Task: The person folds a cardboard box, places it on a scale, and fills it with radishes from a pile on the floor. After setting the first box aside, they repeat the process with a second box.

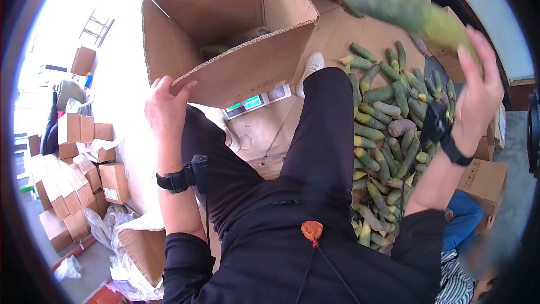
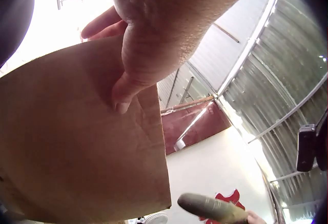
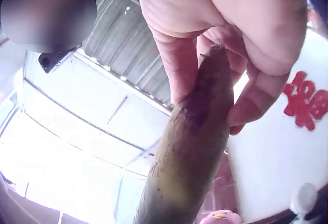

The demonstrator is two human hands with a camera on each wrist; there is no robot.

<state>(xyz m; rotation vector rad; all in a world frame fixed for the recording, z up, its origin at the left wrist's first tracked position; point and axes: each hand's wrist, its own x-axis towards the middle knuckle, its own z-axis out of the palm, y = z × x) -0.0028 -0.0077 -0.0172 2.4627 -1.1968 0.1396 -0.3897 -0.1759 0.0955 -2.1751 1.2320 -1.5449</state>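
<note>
A large green and yellow gourd-like vegetable (image 1: 416,16) is held up at the upper right, its tapered end pinched by the fingers of my right hand (image 1: 478,90); the right wrist view shows thumb and fingers around that end of the vegetable (image 3: 184,152). My left hand (image 1: 167,104) grips the near edge of an open cardboard box (image 1: 247,70), with the thumb on its outer side in the left wrist view, where the hand (image 2: 148,44) covers the box corner. Inside the box, a few green vegetables (image 1: 215,50) are partly visible.
A big pile of similar vegetables (image 1: 388,135) lies to the right of my legs. Under the box sits a scale with a lit display (image 1: 253,102). Stacked cartons (image 1: 73,191) stand at the left, more boxes at the back. Another person (image 1: 464,247) is at the lower right.
</note>
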